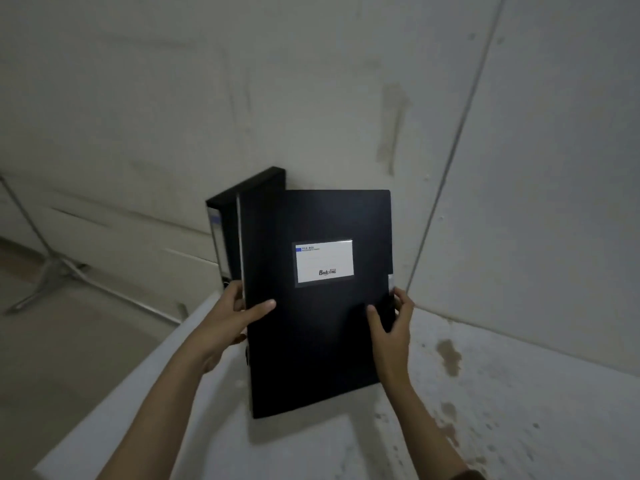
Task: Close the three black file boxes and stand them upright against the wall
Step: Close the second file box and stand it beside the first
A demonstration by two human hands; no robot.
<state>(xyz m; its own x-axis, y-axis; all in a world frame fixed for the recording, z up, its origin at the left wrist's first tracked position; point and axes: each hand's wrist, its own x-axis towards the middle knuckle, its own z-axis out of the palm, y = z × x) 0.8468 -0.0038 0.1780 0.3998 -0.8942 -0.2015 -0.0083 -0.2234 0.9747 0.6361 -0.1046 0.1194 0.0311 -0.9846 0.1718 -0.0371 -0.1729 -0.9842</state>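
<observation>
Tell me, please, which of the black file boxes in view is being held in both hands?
The front file box, showing its white label: the left hand and right hand grip its side edges. The other file box stands untouched behind it against the wall.

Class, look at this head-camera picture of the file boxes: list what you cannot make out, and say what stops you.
- Third box: none visible in the head view.
- Upright box at the wall: mostly hidden behind the held box.
- Small print on the label: too small.
- Held box's clasp: covered by the right hand.
- Left hand fingers: behind the box's edge.
</observation>
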